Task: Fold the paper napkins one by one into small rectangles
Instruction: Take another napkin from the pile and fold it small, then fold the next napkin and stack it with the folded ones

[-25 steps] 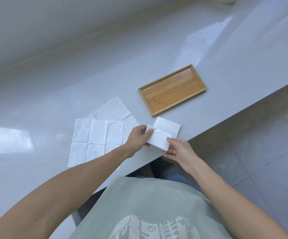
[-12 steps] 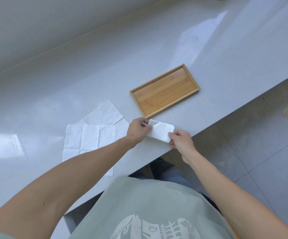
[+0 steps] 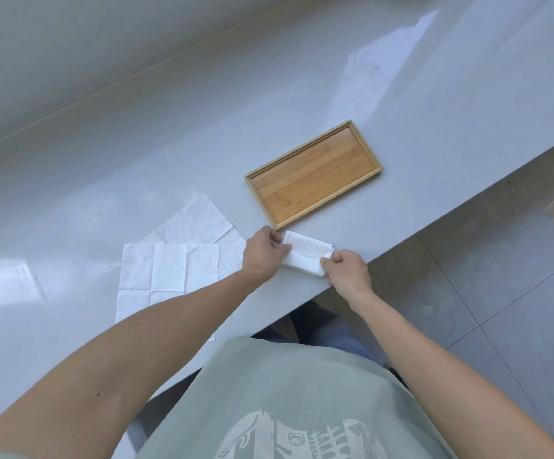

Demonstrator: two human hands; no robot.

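- Nearest me I see a pale green shirt (image 3: 288, 402) with a white print, both bare forearms reaching out from it to the worktop (image 3: 302, 94).
- My right hand (image 3: 346, 273) sits at the worktop's near edge, fingers curled, pinching the right end of the folded napkin (image 3: 305, 258).
- My left hand (image 3: 264, 255) is at the napkin's left end, fingers curled over that edge and holding it.
- The folded napkin lies between the two hands as a small white rectangle, low against the worktop; I cannot tell whether it lies fully flat. It is just on the near side of the tray (image 3: 315, 175).
- Left of the napkin, a flat napkin (image 3: 169, 276) lies spread open, its creases showing, partly under my left forearm.
- A second open napkin (image 3: 199, 220) lies just beyond that one, overlapped by it, left of the tray.
- The tray is wooden, rectangular and lies at an angle.
- Right of the tray, beyond the worktop's edge, is grey tiled floor (image 3: 501, 309).
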